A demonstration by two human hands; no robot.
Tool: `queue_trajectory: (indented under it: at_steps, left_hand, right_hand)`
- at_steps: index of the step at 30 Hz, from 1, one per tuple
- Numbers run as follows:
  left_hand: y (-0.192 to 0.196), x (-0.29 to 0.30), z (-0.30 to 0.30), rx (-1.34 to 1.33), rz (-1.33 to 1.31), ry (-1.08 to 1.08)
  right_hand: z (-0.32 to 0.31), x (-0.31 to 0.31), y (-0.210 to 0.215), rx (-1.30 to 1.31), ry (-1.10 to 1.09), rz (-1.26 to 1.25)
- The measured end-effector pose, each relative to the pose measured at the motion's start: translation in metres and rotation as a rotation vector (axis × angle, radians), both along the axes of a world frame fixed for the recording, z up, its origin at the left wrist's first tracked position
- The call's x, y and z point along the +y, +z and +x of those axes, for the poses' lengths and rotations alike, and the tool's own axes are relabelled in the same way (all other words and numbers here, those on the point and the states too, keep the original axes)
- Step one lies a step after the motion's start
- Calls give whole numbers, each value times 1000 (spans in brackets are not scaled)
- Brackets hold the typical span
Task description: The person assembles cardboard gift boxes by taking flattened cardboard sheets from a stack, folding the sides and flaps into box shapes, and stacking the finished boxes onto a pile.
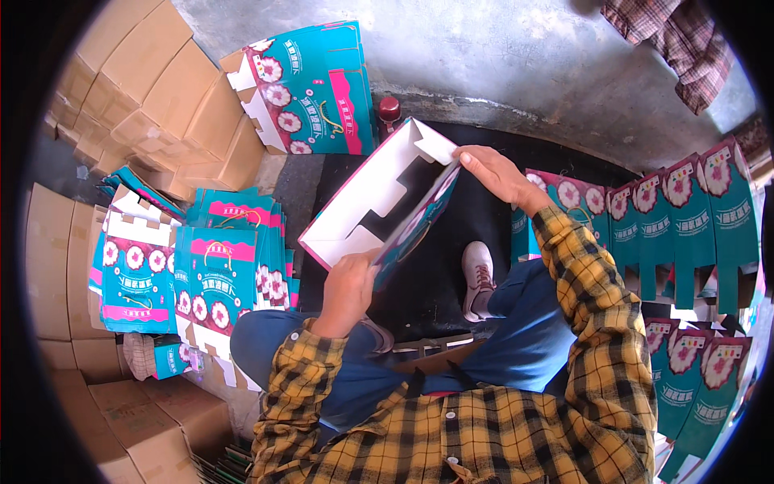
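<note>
Here, you sit over a black mat [439,266] on grey concrete floor [500,56]. Your left hand [348,290] has its grip closed on the near end of a half-folded teal box [379,206], white inside, and your right hand [496,173] pinches its far top edge. The box is in the air, above your knees. Flat printed boxes [214,274] lie in stacks at left, more at right [685,218]. Brown cartons [153,89] fill the left corner, w/ a plaid cloth [677,40] top right.
</note>
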State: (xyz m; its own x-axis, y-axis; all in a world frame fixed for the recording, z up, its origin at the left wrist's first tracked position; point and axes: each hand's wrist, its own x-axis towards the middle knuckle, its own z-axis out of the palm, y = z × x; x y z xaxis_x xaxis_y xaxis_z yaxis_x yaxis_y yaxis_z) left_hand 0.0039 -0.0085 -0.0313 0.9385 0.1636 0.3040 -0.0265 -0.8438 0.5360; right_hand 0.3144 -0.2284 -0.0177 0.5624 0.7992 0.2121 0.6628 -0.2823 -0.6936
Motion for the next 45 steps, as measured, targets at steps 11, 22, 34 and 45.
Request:
queue_trajectory:
  at_steps: [11,22,34,45]
  left_hand:
    - [3,53,-15,326,-178,-95]
    - [-25,13,23,-139,-53,349]
    - [-35,18,22,-56,132,392]
    - [-38,19,25,67,408,221]
  right_hand:
    - [-38,-8,11,-341,168,-341]
    - [-44,13,-15,-552,-60,-177]
    - [-44,21,-13,-620,-26,-336]
    - [-54,29,-24,-708,134,-261]
